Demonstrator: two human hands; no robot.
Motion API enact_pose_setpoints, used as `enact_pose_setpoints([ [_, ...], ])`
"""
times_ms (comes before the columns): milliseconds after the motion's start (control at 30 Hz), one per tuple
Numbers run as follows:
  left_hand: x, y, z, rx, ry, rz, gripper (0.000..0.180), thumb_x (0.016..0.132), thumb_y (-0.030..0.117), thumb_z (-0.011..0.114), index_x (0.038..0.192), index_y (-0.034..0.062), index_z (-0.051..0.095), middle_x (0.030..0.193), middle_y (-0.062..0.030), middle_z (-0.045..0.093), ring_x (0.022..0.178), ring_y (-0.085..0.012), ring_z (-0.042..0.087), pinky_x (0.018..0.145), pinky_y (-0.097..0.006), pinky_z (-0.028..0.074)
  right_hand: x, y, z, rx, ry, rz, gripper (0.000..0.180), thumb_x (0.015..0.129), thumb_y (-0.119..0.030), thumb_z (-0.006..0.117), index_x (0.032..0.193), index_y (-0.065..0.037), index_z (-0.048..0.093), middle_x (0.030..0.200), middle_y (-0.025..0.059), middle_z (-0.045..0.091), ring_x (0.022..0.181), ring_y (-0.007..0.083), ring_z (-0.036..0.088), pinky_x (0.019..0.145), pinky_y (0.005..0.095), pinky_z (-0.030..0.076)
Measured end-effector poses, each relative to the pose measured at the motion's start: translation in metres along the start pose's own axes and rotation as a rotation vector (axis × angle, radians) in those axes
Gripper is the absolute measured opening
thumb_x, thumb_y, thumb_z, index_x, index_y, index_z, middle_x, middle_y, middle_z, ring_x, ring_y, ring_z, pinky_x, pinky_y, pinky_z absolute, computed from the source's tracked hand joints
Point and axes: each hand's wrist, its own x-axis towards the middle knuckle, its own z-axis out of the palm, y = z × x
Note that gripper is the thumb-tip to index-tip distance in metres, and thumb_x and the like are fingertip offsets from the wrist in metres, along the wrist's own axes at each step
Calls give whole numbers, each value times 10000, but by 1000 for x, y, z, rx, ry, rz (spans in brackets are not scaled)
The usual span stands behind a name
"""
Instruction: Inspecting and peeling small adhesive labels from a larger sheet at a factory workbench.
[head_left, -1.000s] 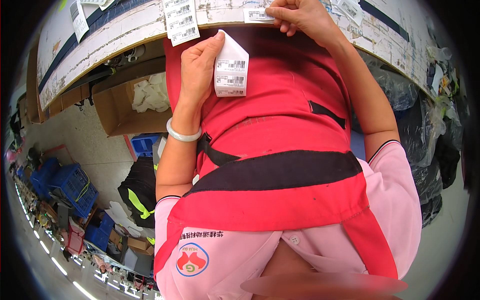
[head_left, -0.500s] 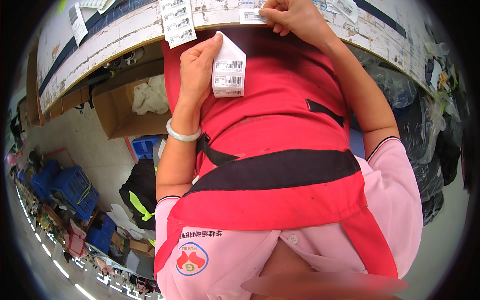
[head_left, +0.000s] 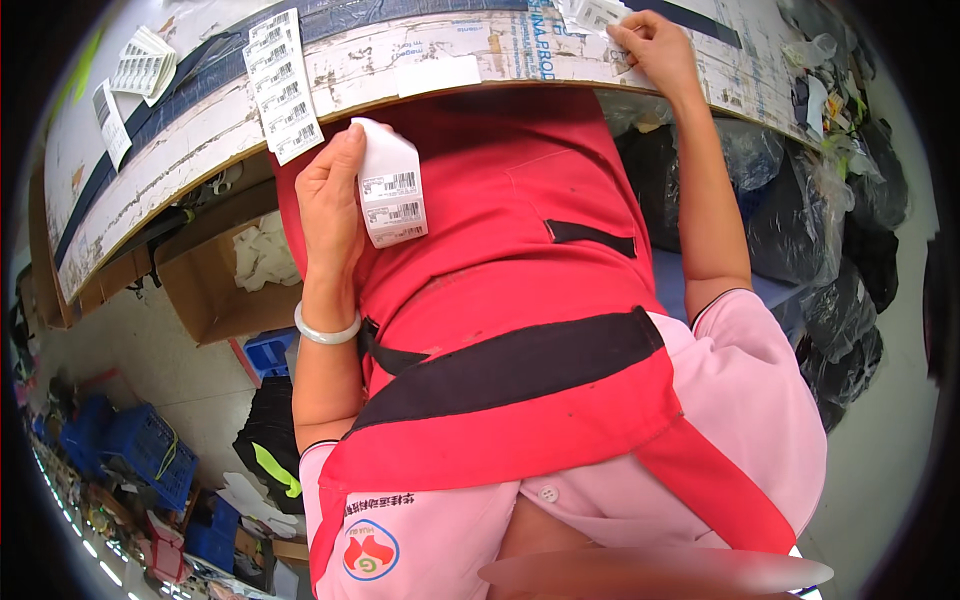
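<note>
My left hand (head_left: 333, 195) is closed on a folded strip of white barcode labels (head_left: 393, 185), which hangs in front of the red apron. At the far side of the bench my right hand (head_left: 655, 55) pinches with thumb and fingers at the edge of a small pile of barcode labels (head_left: 597, 14). What exactly lies between those fingertips is partly hidden. A plain white rectangle (head_left: 438, 75) lies at the bench's near edge, between both hands. Left of it, a long strip of barcode labels (head_left: 283, 85) hangs slightly over that edge.
More label sheets (head_left: 145, 65) and a narrow label strip (head_left: 111, 123) lie on the worn white bench (head_left: 350, 65) at the left. Under it stands an open cardboard box (head_left: 200, 290) with white cloth. Dark plastic-wrapped bags (head_left: 800, 225) crowd the right; blue crates (head_left: 150, 455) stand lower left.
My right hand has moved right along the bench, from a printed label at its near edge to the label pile. A blank white rectangle shows where that label was. My left hand keeps its strip.
</note>
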Motion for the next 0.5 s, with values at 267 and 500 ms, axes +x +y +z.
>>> enact_pose_setpoints([
  [267,-4,-1,5,-26,137,130,283,976,233,607,939,-27,711,809,-20,678,681,-54,573,618,-206,454,-38,-62,34,-216,-36,-100,224,864,-230,708,959,-33,662,772,16,639,654,83,592,582,245,475],
  [500,-2,4,10,-47,140,227,271,986,220,589,999,-23,708,828,-21,679,710,-45,569,630,-192,447,-132,-141,114,539,-1004,19,222,891,-238,695,905,-16,697,677,-2,601,608,59,535,572,214,447],
])
